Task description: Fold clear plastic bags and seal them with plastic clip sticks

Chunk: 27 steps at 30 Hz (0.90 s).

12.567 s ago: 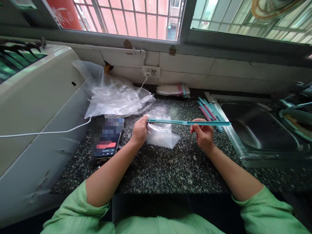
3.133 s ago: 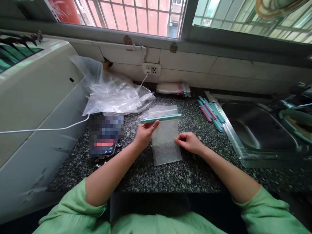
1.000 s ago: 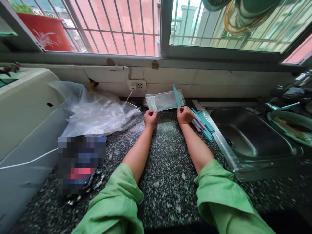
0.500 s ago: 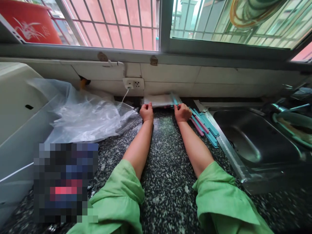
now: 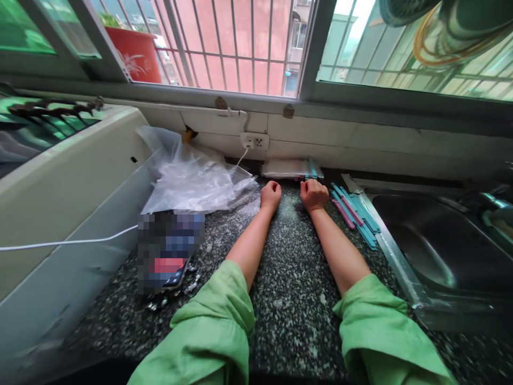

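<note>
On the dark speckled counter lies a flat clear plastic packet (image 5: pixel 280 168) with teal and pink strips at its right end. My left hand (image 5: pixel 271 195) rests on the counter just in front of the packet, its fingers curled into a loose fist with nothing seen in it. In front of the packet's right end, my right hand (image 5: pixel 315 194) is closed too, and nothing shows in its fingers. Right of that hand, several loose teal strips (image 5: pixel 366 211) and pink strips (image 5: pixel 352 211) lie in a fanned pile.
A crumpled clear plastic bag (image 5: pixel 188 182) spreads over the left of the counter. In front of it lies a blurred-out phone-like device (image 5: pixel 172 275). A steel sink (image 5: pixel 395 272) is at right. A white plug and cable (image 5: pixel 249 143) sit in the wall socket.
Both hands have drawn back from the packet, which stays lying by the wall; before, they were at its two ends. The camera view has turned left.
</note>
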### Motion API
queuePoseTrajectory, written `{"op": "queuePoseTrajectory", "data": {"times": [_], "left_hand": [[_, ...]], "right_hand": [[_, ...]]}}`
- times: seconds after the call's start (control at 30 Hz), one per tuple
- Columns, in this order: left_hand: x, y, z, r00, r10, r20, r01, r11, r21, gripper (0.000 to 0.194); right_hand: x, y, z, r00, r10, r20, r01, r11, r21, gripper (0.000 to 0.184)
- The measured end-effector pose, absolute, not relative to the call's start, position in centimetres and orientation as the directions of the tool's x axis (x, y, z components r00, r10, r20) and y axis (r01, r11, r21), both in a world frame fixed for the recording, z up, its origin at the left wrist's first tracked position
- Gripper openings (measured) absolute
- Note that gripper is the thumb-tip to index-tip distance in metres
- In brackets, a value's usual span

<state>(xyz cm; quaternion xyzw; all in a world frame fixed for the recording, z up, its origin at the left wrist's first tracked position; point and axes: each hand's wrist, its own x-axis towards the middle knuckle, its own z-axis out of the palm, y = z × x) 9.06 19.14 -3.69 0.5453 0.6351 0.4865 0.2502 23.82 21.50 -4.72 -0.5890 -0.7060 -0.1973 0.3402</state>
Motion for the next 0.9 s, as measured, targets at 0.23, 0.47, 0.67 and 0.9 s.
{"op": "queuePoseTrajectory", "data": {"times": [0.23,0.47,0.67,0.9], "left_hand": [[3.3,16.5,0.3,-0.221,0.937,0.271,0.564,-0.104,0.819,0.01],[-11.3,14.8,4.8,-0.502,0.727,0.469,0.821,0.229,0.524,0.015],[-15.7,16.4,4.6,-0.624,0.663,0.414,0.751,0.36,0.554,0.02],[-14.9,17.5,6.0,-0.57,0.721,0.393,0.776,0.316,0.546,0.011]], "right_hand": [[17.8,17.8,-3.8,-0.258,0.694,0.672,0.906,0.416,-0.082,0.028],[7.9,15.4,-0.5,-0.456,0.686,0.567,0.805,0.59,-0.067,0.024],[1.3,14.5,0.9,-0.49,0.734,0.47,0.788,0.604,-0.121,0.027],[0.6,14.5,0.7,-0.474,0.746,0.468,0.772,0.607,-0.187,0.021]]}}
